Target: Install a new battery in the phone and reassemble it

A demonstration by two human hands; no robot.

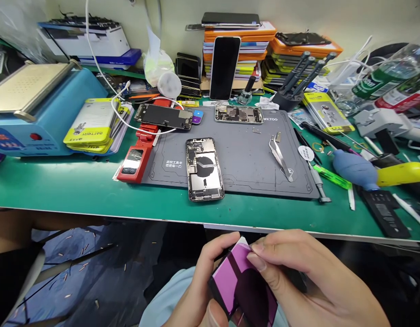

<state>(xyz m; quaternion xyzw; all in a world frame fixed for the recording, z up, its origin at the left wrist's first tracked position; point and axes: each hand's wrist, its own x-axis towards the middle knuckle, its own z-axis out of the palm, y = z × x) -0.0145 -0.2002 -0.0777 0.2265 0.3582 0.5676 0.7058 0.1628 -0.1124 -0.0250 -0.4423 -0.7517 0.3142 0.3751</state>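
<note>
Panel (pixel 251 290), one: glossy face reflecting purple and black, whitish at the top corner; held tilted below the near edge of the counter (pixel 77 186), above a light blue garment (pixel 171 297).

Left hand (pixel 198 288), one: curled round the panel's left side, fingers behind, thumb toward the lower edge; I read it as a firm hold.

Right hand (pixel 305 272), one: thumb and forefinger nearly together, pinched at the panel's upper right edge beside the whitish corner; whether a film lies between the tips, I cannot tell.

Mat (pixel 247 154), one, grey, on the green counter. I list upon it:
- Phone body (pixel 205 170), insides exposed, lower end reaching past the mat's near edge.
- Second body (pixel 239 114), smaller in view, at the far edge.
- Tweezers (pixel 280 159), lying at the right, small metal pieces near the tips.

Left side: red tool (pixel 135 163), overlapping the mat; dark screen (pixel 164 116), lying across its far part; battery packs (pixel 94 122), stacked against a blue machine (pixel 42 118).

Rear: white-framed phone (pixel 225 68), upright before stacked boxes (pixel 235 50).

Right side: blower (pixel 355 168), blue bulb, yellow nozzle.
</note>
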